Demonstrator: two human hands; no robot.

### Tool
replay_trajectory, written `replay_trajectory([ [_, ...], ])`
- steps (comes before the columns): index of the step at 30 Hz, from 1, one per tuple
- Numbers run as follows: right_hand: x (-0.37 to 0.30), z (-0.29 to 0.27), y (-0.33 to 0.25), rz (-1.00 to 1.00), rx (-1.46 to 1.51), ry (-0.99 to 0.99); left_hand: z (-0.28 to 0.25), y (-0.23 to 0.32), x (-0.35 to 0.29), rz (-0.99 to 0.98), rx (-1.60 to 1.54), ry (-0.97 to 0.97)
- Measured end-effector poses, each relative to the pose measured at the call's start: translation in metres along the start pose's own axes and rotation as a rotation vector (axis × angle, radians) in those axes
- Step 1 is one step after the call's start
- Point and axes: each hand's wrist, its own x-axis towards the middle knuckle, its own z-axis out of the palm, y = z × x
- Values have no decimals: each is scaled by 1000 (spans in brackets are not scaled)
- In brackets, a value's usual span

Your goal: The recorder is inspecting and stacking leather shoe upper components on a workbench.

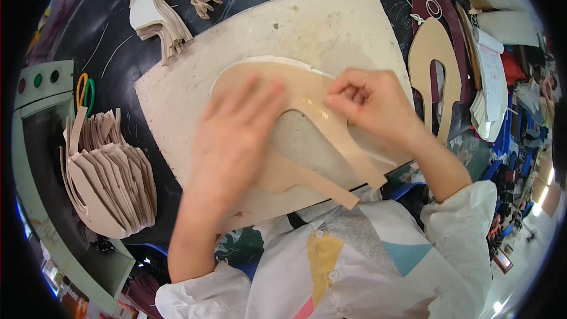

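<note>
Your left hand [236, 136] flat, pressing tan U-shaped pattern [307, 97] onto board [331, 23]; right hand [369, 103] pinched at pattern's edge, apparently tracing. Next: keep pattern steady.

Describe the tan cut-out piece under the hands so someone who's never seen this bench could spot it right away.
Start at the big off-white cutting board in the middle of the dark worktable. On it lies a flat tan horseshoe-shaped piece, pressed by the left hand and pinched by the right hand. Unlike the stacked tan pieces at the left, it lies alone on the board.
</note>
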Motion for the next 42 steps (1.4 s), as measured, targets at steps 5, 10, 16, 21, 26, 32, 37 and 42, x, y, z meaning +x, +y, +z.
replay_trajectory([
  [5,30,-71,-12,-314,216,604,-5,9,-49,-255,24,15],
  [10,-14,-43,-23,-331,-307,565,4,35,-72,-340,35,106],
  [16,-6,27,-13,-594,-338,369,31,53,-64,-184,-88,15],
  [21,-9,25,-6,-823,-268,338,37,53,-68,-200,-105,-33],
  [26,-8,33,-3,-288,-61,319,36,54,-64,-216,-117,14],
  [32,0,30,-4,-315,-142,232,45,83,-19,-241,-153,180],
  [37,-1,27,-2,-291,-135,210,36,56,-60,-312,-183,146],
  [42,-4,30,10,-191,106,205,20,27,-86,-229,94,283],
])
